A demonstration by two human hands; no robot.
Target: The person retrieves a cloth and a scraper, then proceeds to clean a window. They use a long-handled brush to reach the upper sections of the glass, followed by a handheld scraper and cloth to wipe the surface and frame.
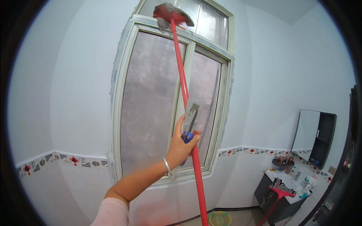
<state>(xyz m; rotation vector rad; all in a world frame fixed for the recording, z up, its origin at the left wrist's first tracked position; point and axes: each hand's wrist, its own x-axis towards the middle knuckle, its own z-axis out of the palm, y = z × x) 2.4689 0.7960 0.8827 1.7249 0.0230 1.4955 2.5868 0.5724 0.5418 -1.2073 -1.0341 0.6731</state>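
Note:
My left hand [182, 147], with a bangle at the wrist, grips a scraper [191, 115] with a blue handle and a flat metal blade pointing up. The same hand is at the red pole [198, 180] of a broom, its fingers apparently around it. At the pole's top, the red broom head [172, 17], partly wrapped in a grey cloth [185, 17], is raised to the upper pane of the window [152, 99]. Some protective film with print remains on the pale window frame [117, 113]. My right hand is out of view, and the pole's lower end leaves the picture.
At the lower right, a washbasin cabinet [271, 192] holds bottles and cloths, with a red squeegee [282, 193] before it. A mirror cabinet [306, 132] hangs above. On the floor sits a yellow-green plastic basin [220, 219]. A patterned tile border [82, 161] crosses the walls.

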